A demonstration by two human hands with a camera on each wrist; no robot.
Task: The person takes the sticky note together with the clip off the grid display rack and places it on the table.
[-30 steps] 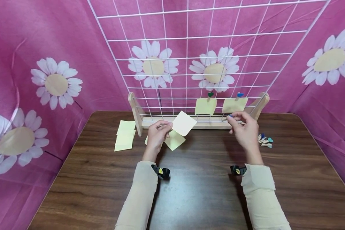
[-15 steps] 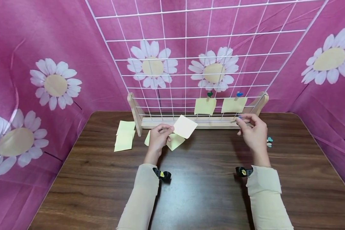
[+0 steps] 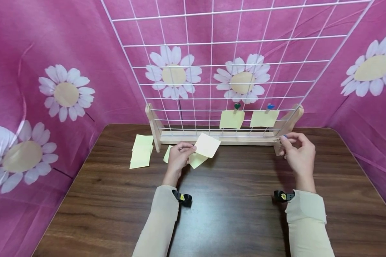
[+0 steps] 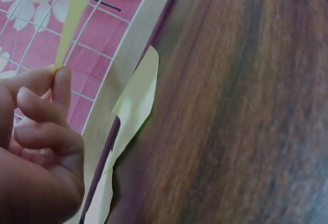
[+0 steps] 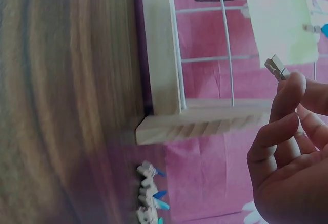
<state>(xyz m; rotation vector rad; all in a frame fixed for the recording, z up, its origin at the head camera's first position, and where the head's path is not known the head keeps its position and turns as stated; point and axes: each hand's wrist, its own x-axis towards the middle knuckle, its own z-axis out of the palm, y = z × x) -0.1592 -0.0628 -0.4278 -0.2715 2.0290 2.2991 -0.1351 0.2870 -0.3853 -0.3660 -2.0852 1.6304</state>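
Between thumb and forefinger, my left hand (image 3: pixel 179 157) pinches a pale yellow sticky note (image 3: pixel 208 145) by its left corner, held above the table in front of the grid stand. The left wrist view shows that note (image 4: pixel 74 19) edge-on. My right hand (image 3: pixel 298 153) pinches a small wooden clothespin (image 5: pixel 277 67) whose blue end peeks out at the fingertips; it is near the stand's right foot (image 3: pixel 291 123). Two notes hang low on the white wire grid (image 3: pixel 212 82), one under a green heart clothespin (image 3: pixel 237 106), the other under a blue heart clothespin (image 3: pixel 270 107).
Two overlapping yellow notes (image 3: pixel 141 151) lie left of the stand. More notes (image 3: pixel 197 160) lie beneath and beside my left hand. Several loose clothespins (image 5: pixel 148 193) lie on the table beyond the stand's right foot, hidden by my right hand in the head view.
My right hand has moved right with the clothespin, away from the hanging notes and past the stand's right foot. My left hand has lowered slightly, still holding the note.
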